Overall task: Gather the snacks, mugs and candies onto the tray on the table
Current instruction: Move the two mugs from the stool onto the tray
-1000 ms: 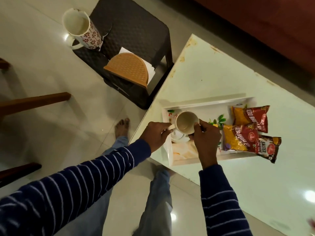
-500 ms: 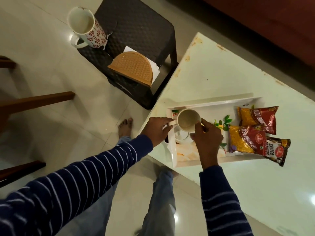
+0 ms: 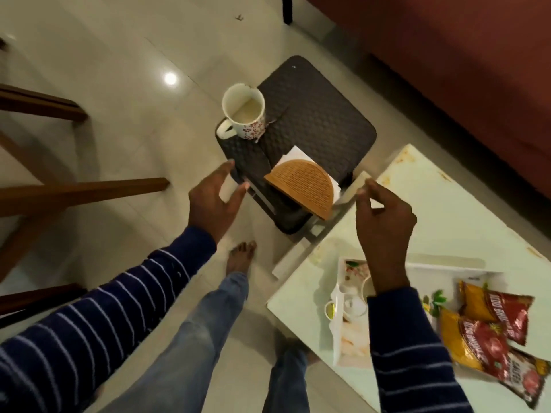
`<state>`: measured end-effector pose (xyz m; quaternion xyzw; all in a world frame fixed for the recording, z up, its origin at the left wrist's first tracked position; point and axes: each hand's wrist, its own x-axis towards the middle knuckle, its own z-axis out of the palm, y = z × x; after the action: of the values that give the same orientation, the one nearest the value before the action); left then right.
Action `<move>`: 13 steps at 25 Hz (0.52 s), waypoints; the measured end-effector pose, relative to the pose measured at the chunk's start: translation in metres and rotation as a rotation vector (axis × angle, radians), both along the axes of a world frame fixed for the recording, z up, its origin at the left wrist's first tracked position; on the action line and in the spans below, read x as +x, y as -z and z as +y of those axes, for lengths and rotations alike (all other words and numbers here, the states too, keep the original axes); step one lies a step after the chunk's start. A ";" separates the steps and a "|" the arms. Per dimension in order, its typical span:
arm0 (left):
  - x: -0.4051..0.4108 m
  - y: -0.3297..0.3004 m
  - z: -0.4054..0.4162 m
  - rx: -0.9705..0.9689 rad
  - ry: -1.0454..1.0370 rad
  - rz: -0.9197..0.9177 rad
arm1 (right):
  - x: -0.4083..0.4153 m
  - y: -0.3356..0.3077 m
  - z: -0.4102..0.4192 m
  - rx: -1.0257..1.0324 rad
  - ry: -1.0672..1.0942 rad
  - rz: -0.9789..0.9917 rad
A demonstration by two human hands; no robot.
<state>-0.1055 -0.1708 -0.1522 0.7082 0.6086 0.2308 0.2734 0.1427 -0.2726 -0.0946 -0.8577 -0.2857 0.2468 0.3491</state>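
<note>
A white mug with red flowers [image 3: 245,114] stands on the near left corner of a dark woven stool [image 3: 313,120]. My left hand [image 3: 216,201] is open in the air in front of the stool, below the mug. My right hand [image 3: 380,222] hovers empty over the table's left end, fingers loosely curled apart. The white tray [image 3: 441,260] lies on the table at lower right. A white mug [image 3: 354,302] sits in its left end, partly hidden by my right forearm. Three snack packets [image 3: 489,329] overlap on the tray's right side.
A tan half-round woven napkin holder [image 3: 304,189] with white paper stands on the stool's near edge. The pale table [image 3: 447,210] has a worn edge. Wooden chair legs [image 3: 77,189] stretch across the floor at left. A dark red sofa [image 3: 462,55] fills the top right. My legs stand below.
Both hands have let go of the white mug, which now rests in the tray. They rose and moved left toward the stool. The view swung left, bringing the stool to centre.
</note>
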 end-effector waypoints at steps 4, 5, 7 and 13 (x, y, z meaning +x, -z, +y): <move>-0.025 0.010 0.078 -0.116 -0.115 -0.039 | -0.025 0.006 0.115 0.019 -0.213 0.028; -0.024 0.014 0.089 -0.143 -0.105 -0.061 | -0.031 0.009 0.138 0.017 -0.258 0.051; -0.019 0.020 0.107 -0.181 -0.070 -0.077 | -0.042 0.018 0.178 0.007 -0.338 0.092; -0.008 0.030 0.120 -0.153 0.086 -0.123 | -0.065 0.053 0.232 -0.118 -0.462 0.020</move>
<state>-0.1134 -0.0510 -0.1820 0.6954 0.5755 0.2147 0.3731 0.0780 -0.0402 -0.1479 -0.7860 -0.4560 0.3449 0.2353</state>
